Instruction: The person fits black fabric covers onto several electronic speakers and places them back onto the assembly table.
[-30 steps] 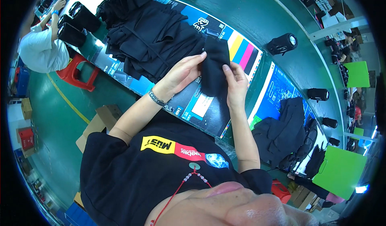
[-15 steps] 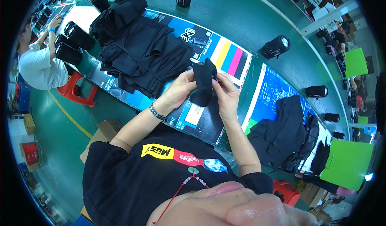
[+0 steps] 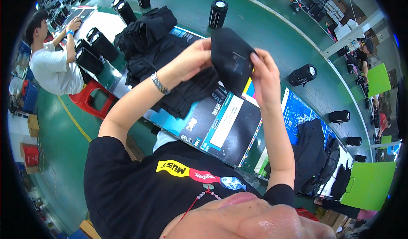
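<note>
A piece of black cloth (image 3: 231, 62) with small pale print hangs stretched between my hands above the table. My left hand (image 3: 196, 58) pinches its left edge, and my right hand (image 3: 265, 75) grips the right edge with the thumb on the near face. Whether it is a pouch or a single layer I cannot tell. Behind and left of my hands, a large heap of folded black cloth pieces (image 3: 146, 39) covers part of a printed sheet (image 3: 229, 126). More black cloth (image 3: 310, 149) lies to the right on a blue printed sheet (image 3: 293, 111).
Black cylindrical speakers stand along the green surface, one speaker (image 3: 218, 14) beyond my hands and another speaker (image 3: 302, 74) to the right. At far left a person (image 3: 55, 65) in white works near a red stool (image 3: 93, 98). A green chair back (image 3: 369, 186) is at right.
Both hands have lifted the black cloth up and away from me. It was bunched and narrow; now it is spread flat with its printed face showing.
</note>
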### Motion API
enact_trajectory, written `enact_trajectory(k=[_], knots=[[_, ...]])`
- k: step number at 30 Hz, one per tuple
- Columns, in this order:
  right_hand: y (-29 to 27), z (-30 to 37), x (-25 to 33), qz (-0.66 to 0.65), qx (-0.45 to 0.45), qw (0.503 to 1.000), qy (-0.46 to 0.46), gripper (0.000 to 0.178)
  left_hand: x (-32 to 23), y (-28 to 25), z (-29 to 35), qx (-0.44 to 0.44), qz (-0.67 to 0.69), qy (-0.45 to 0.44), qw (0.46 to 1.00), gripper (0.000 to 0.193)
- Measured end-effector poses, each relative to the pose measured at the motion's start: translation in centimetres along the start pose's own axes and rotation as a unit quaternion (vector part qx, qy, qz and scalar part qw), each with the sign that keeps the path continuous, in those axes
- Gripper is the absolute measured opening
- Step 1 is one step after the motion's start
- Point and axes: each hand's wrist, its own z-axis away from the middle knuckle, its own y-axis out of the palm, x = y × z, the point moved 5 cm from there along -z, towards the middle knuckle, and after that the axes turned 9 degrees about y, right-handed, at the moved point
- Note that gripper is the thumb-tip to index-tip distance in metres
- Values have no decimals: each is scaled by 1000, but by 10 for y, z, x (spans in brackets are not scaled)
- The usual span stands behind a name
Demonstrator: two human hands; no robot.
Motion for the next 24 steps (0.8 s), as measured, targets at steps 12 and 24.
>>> enact_trajectory(k=[12,24], knots=[[13,-184,-25,262,-333,870,-252,9,-25,-129,-166,-41,-379,145,913,29],[-41,-258,-58,161,-362,905,-155,16,38,-171,-237,-98,-109,-29,989,19]])
